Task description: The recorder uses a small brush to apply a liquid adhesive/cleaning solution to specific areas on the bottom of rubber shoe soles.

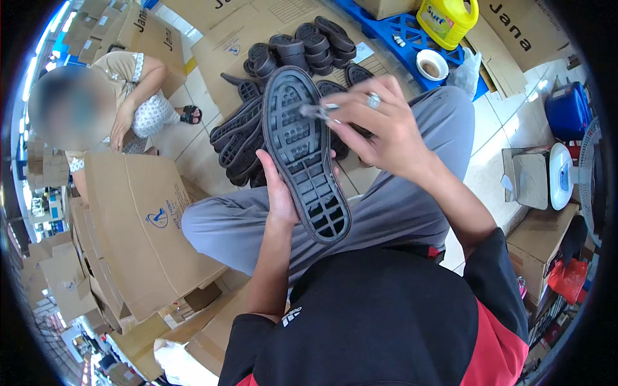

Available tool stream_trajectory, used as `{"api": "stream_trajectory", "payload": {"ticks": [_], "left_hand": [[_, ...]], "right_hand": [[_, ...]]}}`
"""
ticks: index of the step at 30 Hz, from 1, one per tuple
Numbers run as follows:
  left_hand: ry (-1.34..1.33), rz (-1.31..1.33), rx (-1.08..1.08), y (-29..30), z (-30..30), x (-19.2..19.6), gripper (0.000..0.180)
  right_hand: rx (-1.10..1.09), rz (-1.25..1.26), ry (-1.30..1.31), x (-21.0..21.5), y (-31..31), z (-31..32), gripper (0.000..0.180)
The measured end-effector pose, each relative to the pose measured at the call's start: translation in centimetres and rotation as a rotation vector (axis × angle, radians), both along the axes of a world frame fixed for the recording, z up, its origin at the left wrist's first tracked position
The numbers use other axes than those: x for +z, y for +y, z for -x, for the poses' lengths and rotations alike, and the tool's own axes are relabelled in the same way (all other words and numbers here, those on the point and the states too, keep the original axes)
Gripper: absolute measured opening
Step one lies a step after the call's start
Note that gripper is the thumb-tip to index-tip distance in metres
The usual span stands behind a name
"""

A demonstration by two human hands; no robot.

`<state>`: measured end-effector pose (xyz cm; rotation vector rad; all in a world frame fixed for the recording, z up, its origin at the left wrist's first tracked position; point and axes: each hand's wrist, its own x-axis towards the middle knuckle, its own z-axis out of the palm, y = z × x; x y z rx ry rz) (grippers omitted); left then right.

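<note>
My left hand (280, 193) grips a dark shoe sole (297, 151) from below and along its left edge. The sole is tilted over my lap, its ribbed, gridded inner side facing up. My right hand (393, 128) pinches a small brush-like tool (313, 111) between thumb and fingers. Its pale tip is smeared by motion and lies over the upper part of the sole; whether it touches cannot be made out. Just beyond, more dark soles (238, 138) lie in a pile, and others (315, 42) stand stacked on flattened cardboard (219, 71).
At the far right a blue pallet (380, 32) bears a white bowl (421, 59) with brown contents and a yellow jug (444, 24). Another person (122, 96) sits at the left behind a large cardboard box (138, 225). A fan (589, 167) and a blue container (566, 110) stand at the right.
</note>
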<state>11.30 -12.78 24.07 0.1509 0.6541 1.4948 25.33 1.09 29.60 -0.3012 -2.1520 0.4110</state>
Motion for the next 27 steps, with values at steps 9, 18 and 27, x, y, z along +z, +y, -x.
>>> {"api": "stream_trajectory", "payload": {"ticks": [9, 18, 27], "left_hand": [[0.127, 0.034, -0.047, -0.4, -1.0, 0.7, 0.096], [0.213, 0.059, 0.205, 1.0, -0.9, 0.5, 0.086], [0.176, -0.011, 0.141, 1.0, 1.3, -1.4, 0.092]], "right_hand": [[-0.102, -0.527, -0.085, -0.6, 2.8, 2.3, 0.015], [-0.066, -0.123, -0.206, -2.8, -3.1, -0.8, 0.024], [-0.040, -0.002, -0.211, -4.7, -7.9, -3.7, 0.017]]}}
